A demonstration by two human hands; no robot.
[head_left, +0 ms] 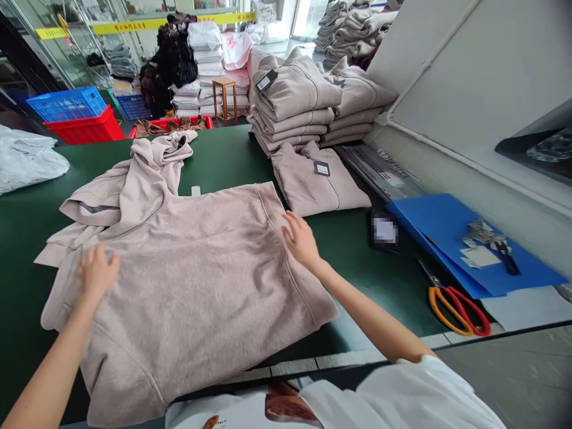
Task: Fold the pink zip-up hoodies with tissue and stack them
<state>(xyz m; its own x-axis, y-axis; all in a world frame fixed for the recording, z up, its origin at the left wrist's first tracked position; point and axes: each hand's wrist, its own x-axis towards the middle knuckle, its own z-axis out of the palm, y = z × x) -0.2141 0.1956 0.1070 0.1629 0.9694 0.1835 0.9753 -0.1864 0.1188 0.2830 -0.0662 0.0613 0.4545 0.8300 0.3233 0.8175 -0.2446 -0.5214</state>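
Across the background runs a yellow banner [134, 27] with red Chinese characters; the opening ones look like 精工细作, though distance blurs the rest. A shorter yellow strip [51, 33] at far left carries characters too small to read. A white sack [236, 50] bears large red print, illegible here. Beside the wall, plastic packaging [379, 167] shows dark lettering set at an angle, not readable. Black hang tags, one on the garment pile [297, 95] and one on the folded garment [308, 193], carry pale labels with unreadable print. On the wearer's white shirt [402, 393], small dark letters possibly end in "me".
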